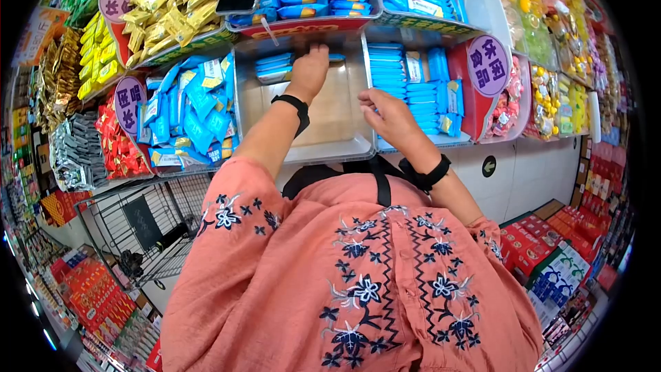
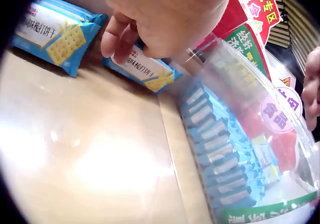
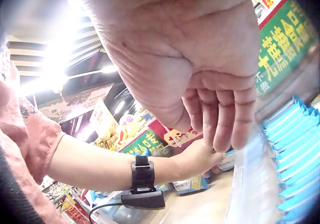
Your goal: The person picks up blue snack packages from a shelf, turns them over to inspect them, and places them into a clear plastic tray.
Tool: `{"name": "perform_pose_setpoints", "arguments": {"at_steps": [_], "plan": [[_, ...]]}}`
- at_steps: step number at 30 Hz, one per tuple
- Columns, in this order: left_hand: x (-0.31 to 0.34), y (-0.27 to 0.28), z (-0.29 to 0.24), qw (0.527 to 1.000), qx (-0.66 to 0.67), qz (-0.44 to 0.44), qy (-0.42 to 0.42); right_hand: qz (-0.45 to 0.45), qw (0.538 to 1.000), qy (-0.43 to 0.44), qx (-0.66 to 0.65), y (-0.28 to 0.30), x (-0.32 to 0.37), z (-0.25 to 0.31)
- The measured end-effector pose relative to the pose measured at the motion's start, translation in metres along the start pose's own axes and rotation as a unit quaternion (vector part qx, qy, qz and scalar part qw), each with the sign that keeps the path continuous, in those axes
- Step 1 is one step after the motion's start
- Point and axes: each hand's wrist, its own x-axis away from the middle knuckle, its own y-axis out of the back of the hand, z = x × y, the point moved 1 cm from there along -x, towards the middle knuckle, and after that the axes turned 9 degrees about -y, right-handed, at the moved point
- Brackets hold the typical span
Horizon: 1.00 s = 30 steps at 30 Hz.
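My left hand [image 1: 310, 70] reaches to the back wall of a clear-sided bin [image 1: 303, 118]. Its fingers [image 2: 118, 38] are curled at a blue packet of soda crackers [image 2: 145, 73], whose left end they cover; it lies by the back wall. Left of that hand stands a short row of matching blue cracker packets [image 2: 55, 34], face up and leaning together. Over the bin's right wall hovers my right hand [image 1: 389, 116], fingers loosely bent and nothing in them. Its palm and four fingers [image 3: 225, 119] show in the right wrist view.
Blue packets stand in neat rows in the right-hand bin [image 1: 416, 89] and lie loose in the left-hand bin [image 1: 189, 110]. A higher shelf [image 1: 303, 25] of packets runs behind. A wire shopping cart [image 1: 138, 234] stands at the lower left.
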Motion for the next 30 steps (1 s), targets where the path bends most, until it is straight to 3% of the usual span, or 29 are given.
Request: {"name": "perform_pose_setpoints", "arguments": {"at_steps": [7,13,16,19,22,23,26,28,30], "plan": [[-0.002,0.000,-0.002,0.999,0.021,-0.040,0.021,0.000,0.999,0.006,0.049,-0.002,-0.003,-0.008],[0.001,-0.011,-0.001,0.988,0.119,0.004,-0.094,-0.010,0.999,0.014,0.047,-0.005,-0.008,-0.008],[-0.002,-0.015,-0.001,0.985,0.153,0.050,-0.055,0.034,0.999,0.007,0.028,-0.004,-0.011,-0.013],[-0.001,-0.003,-0.002,0.981,0.177,0.079,-0.033,0.215,0.963,-0.124,-0.101,0.055,-0.004,0.053],[-0.001,-0.011,0.003,0.978,0.184,0.087,-0.033,0.095,0.976,-0.016,-0.198,0.127,0.026,0.139],[-0.001,-0.010,0.003,0.977,0.190,0.090,-0.035,0.000,0.976,0.000,-0.220,0.144,0.048,0.170],[-0.002,-0.004,0.002,0.972,0.209,0.104,-0.038,-0.073,0.928,0.246,-0.270,0.175,0.063,0.176],[-0.002,0.004,0.000,0.967,0.222,0.122,-0.037,-0.026,0.958,0.164,-0.234,0.181,0.061,0.160],[0.002,0.006,0.000,0.964,0.233,0.124,-0.032,0.012,0.965,-0.022,-0.262,0.137,0.034,0.147]]}}
